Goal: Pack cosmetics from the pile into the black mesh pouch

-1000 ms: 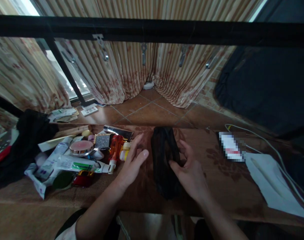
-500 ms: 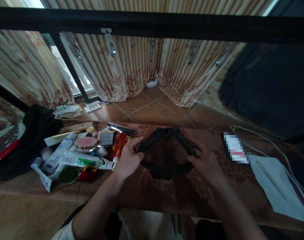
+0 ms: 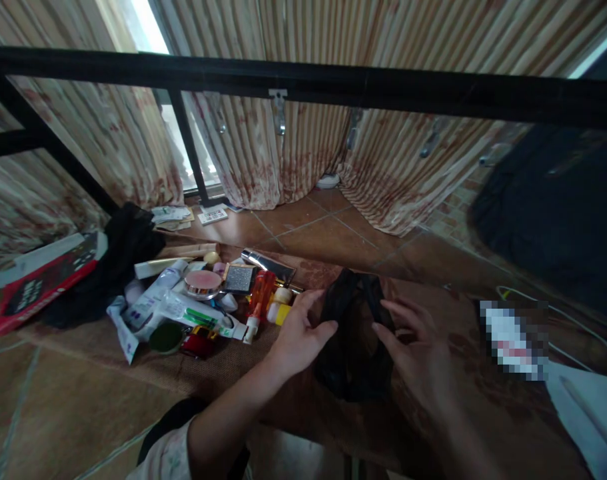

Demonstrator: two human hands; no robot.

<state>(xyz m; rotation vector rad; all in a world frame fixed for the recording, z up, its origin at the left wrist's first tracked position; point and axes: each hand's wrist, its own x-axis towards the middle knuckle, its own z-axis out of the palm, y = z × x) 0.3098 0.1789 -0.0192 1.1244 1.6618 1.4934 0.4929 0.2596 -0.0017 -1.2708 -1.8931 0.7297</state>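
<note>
Here's the black mesh pouch (image 3: 353, 383), resting on the cloth-covered table (image 3: 460, 320), its mouth spread, with 2 hands on it! The left hand (image 3: 298, 337) grips its left edge, thumb against fingers; the right hand (image 3: 418, 350) pinches its right edge. Left of the pouch crowd an orange bottle (image 3: 261, 297) and a pink compact (image 3: 203, 281); well right of it lies white paper (image 3: 580, 400).

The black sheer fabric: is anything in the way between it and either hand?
Nothing visible is: the left hand is right at the black sheer fabric's left edge, the right hand at its right edge.
</note>
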